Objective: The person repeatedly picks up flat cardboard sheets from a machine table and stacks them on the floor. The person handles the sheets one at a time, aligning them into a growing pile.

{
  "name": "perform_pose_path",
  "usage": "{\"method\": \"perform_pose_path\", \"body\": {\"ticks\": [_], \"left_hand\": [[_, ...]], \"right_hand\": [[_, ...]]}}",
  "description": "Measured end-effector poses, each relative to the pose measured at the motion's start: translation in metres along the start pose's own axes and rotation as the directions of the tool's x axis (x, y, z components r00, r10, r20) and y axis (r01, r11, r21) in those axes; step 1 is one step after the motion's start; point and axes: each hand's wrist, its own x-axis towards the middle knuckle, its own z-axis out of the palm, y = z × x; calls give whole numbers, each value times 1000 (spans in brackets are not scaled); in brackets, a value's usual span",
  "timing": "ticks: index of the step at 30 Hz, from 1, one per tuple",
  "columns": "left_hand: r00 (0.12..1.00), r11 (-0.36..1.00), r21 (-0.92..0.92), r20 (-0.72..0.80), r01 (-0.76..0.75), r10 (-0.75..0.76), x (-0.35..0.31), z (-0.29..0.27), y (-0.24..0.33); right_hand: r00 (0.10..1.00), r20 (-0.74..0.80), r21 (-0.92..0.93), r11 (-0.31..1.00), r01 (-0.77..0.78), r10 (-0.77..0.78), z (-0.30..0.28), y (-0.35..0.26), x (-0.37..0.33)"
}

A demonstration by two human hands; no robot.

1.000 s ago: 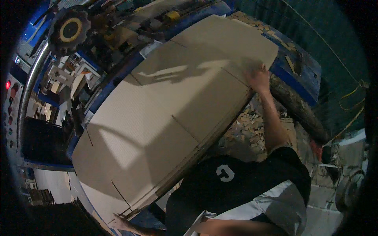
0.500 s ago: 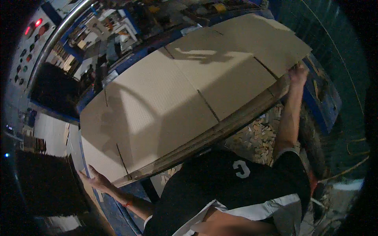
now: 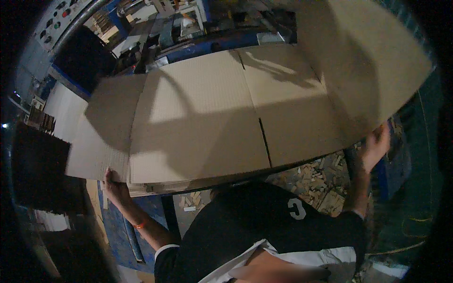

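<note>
A wide brown cardboard sheet [image 3: 198,122], slotted and creased like an unfolded box blank, spans the view in front of me. Its left panel and its large right panel tilt upward along the creases. My left hand [image 3: 116,188] is closed on the near edge of the left panel, thumb on top. At the near edge of the right panel, my right hand [image 3: 376,147] grips from below; its fingers are partly hidden and a little blurred. More cardboard sheets [image 3: 153,188] lie stacked under the near left edge.
Beyond the sheet stands blue machinery [image 3: 217,45] with loose parts on it. A control panel [image 3: 59,21] and a curved metal rail [image 3: 78,28] are at the far left. Small cardboard scraps [image 3: 314,184] litter the floor near me. Green sheeting [image 3: 417,188] hangs at the right.
My left hand, open before, now grips the sheet's left panel. Both end panels have risen, the right one much higher. My right hand has moved nearer to me and rightward. The red panel lights look dark.
</note>
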Motion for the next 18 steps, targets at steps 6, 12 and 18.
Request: {"method": "perform_pose_path", "body": {"ticks": [6, 12, 18], "left_hand": [[923, 815, 527, 384, -243, 27, -91, 70, 17], [445, 166, 464, 885, -870, -138, -106, 134, 16], [386, 95, 408, 903, -908, -188, -80, 138, 17]], "right_hand": [[518, 698, 165, 815, 555, -494, 41, 13, -88], [395, 726, 265, 759, 594, -563, 58, 15, -76], [275, 736, 418, 735, 533, -618, 83, 18, -57]]}}
